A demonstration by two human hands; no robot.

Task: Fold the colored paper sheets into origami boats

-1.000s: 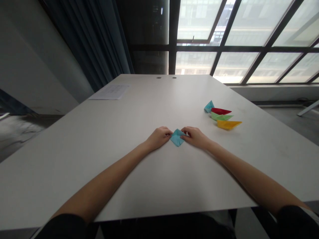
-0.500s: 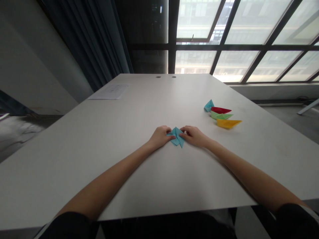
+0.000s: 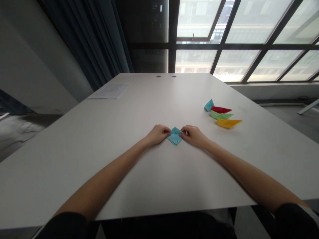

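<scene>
A small folded piece of blue paper point(image 3: 174, 136) lies on the white table point(image 3: 139, 172) in front of me, shaped like a diamond. My left hand point(image 3: 157, 134) pinches its left corner with curled fingers. Its right corner is pinched by my right hand point(image 3: 193, 135). Both hands rest on the tabletop, one on each side of the paper.
Four folded paper boats sit in a row at the right: blue point(image 3: 208, 105), red point(image 3: 220, 110), green point(image 3: 221, 116) and yellow point(image 3: 228, 123). A white printed sheet point(image 3: 109, 91) lies at the far left. Windows and a dark curtain stand behind the table.
Half a second ago the blue paper was pressed together into a narrower, creased shape; now it is spread back into a flat diamond between my hands, which barely shifted.
</scene>
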